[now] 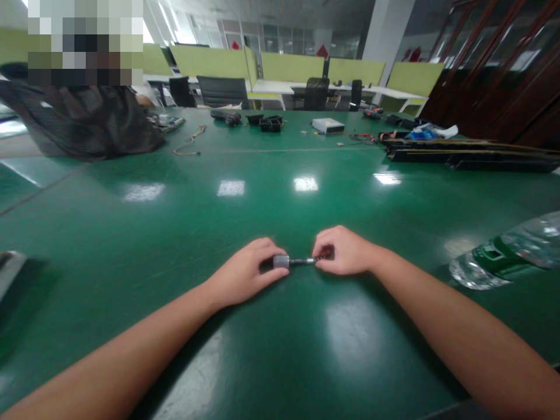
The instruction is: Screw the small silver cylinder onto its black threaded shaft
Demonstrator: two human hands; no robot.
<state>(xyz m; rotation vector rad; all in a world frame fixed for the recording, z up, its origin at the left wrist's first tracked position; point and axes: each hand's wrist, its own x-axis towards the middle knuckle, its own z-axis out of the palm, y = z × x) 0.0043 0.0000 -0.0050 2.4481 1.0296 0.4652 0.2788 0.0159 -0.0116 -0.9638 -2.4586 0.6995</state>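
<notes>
Near the middle of the green table (271,216), my left hand (250,269) grips a small grey metal cylinder (281,261) between thumb and fingers. A thin dark shaft (300,262) runs from the cylinder to the right, with a lighter tip. At that tip my right hand (341,251) is pinched around a small dark reddish piece (324,253), too blurred to make out. Shaft and piece meet or nearly meet at the right fingertips.
A clear bottle with green label (503,256) lies at the right. Long black strips (464,156) lie back right, a white box (328,125) and black parts (271,123) farther back. A dark bag (100,122) sits back left; a grey object's edge (11,271) shows at left.
</notes>
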